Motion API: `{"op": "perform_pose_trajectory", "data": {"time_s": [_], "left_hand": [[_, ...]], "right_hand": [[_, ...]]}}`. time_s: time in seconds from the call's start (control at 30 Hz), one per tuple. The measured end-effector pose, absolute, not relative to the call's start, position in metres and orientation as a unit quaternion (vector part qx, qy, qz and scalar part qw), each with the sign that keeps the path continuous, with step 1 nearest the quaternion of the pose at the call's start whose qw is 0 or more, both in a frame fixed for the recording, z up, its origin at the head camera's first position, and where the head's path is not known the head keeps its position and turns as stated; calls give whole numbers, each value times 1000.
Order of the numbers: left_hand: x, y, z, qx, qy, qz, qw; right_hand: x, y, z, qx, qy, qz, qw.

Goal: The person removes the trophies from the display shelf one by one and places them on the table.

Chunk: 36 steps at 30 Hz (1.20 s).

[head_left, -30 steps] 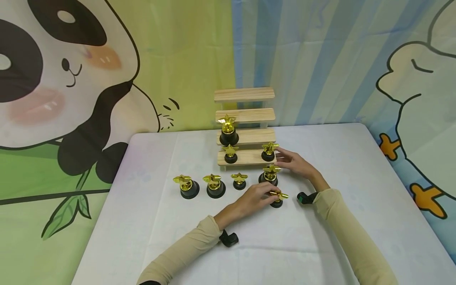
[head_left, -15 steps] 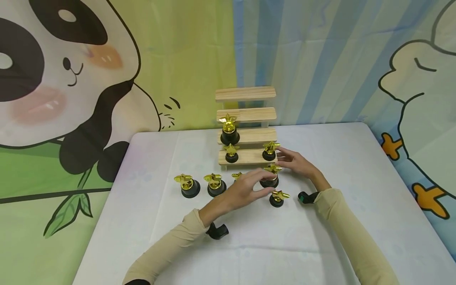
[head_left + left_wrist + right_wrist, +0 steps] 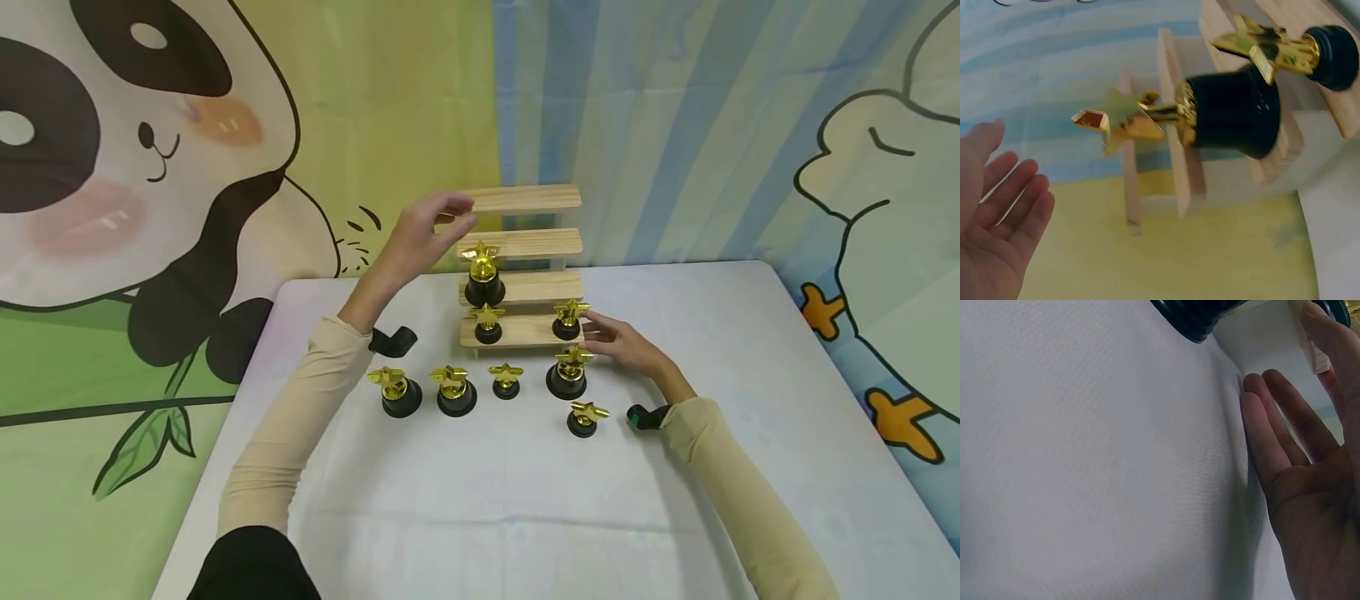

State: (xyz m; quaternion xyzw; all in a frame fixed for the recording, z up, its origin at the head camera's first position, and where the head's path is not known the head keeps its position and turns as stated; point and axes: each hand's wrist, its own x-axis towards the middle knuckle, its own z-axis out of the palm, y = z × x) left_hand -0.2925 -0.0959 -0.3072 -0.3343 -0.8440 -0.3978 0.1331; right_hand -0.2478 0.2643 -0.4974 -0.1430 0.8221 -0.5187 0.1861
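White cloth (image 3: pixel 480 492): lower centre
Panda backdrop (image 3: pixel 232 125): upper left
My left hand (image 3: pixel 422 237): spread near star trophy (image 3: pixel 483 279)
My right hand (image 3: pixel 624 343): at wooden shelf (image 3: pixel 536 287); whether pinching, I can't tell

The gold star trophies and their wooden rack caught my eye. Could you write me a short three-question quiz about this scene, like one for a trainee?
1. Count: how many gold star trophies stand on the white tablecloth rather than on the wooden rack?

2. True or false: the person's left hand is holding no trophy.

3. Multiple choice: which tier of the rack bears the big trophy?
A) The top tier
B) The second tier from the bottom
C) The bottom tier

Key: 1. Five. 2. True. 3. B.
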Motion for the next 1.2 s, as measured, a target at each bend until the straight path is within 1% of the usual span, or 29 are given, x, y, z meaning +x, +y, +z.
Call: {"op": "perform_pose_trajectory", "data": {"time_s": [0.07, 0.23, 0.37, 0.67, 1.2], "left_hand": [[-299, -100, -312, -329, -851, -393, 113], [-308, -100, -327, -322, -866, -382, 39], [-311, -96, -335, -319, -869, -379, 11], [-310, -91, -343, -312, -869, -383, 7], [-305, -89, -353, -299, -862, -409, 22]], "right_hand": [[-248, 265, -498, -146, 822, -517, 187], [-248, 265, -497, -143, 823, -517, 187], [-248, 265, -496, -144, 823, -517, 187], [-249, 264, -498, -144, 823, -518, 186], [-247, 264, -497, -146, 823, -517, 184]]}}
